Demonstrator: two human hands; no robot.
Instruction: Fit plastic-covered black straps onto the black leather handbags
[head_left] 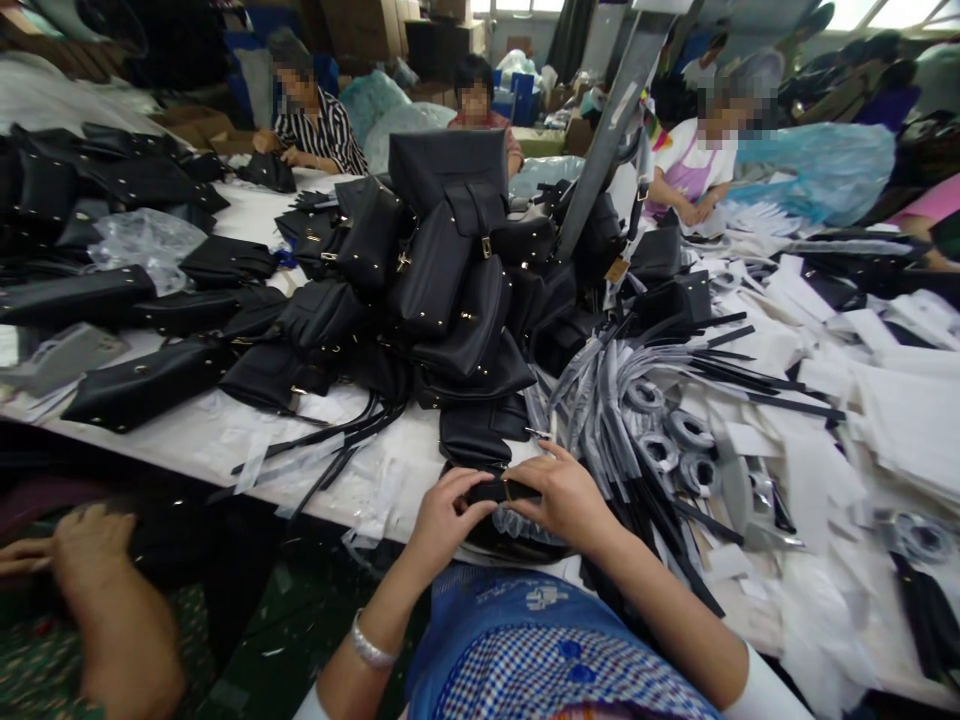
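In the head view, the left hand [442, 520] and the right hand [566, 495] meet at the near edge of the worktop [225, 440], just in front of the person's blue checked apron [525, 660]. Between them is a black strap [495, 491] carrying a small metal ring. The left hand's fingers are curled in and pinch the strap's left end. The right hand's fingers are bent down and closed over its right end. A silver bracelet [370, 645] sits on the left wrist.

Right under the hands lies a dark bag piece [510, 547] with a scrap of clear plastic [525, 525] on it, overhanging the near edge. Just beyond it, toward the middle of the worktop, rises a pile of black bags [450, 270] with gold studs and buckles. More flat black bags [142, 385] spread toward the left edge.

To the right of the hands, a fan of sleeved black straps [600, 400] lies beside several grey tape rolls [686, 430]. White paper pieces [900, 400] cover the right end.

A slanted grey post [615, 110] stands behind the pile. 3 people sit along the far edge. A co-worker's hand [82, 545] rests low at the near left corner, well apart from the strap.
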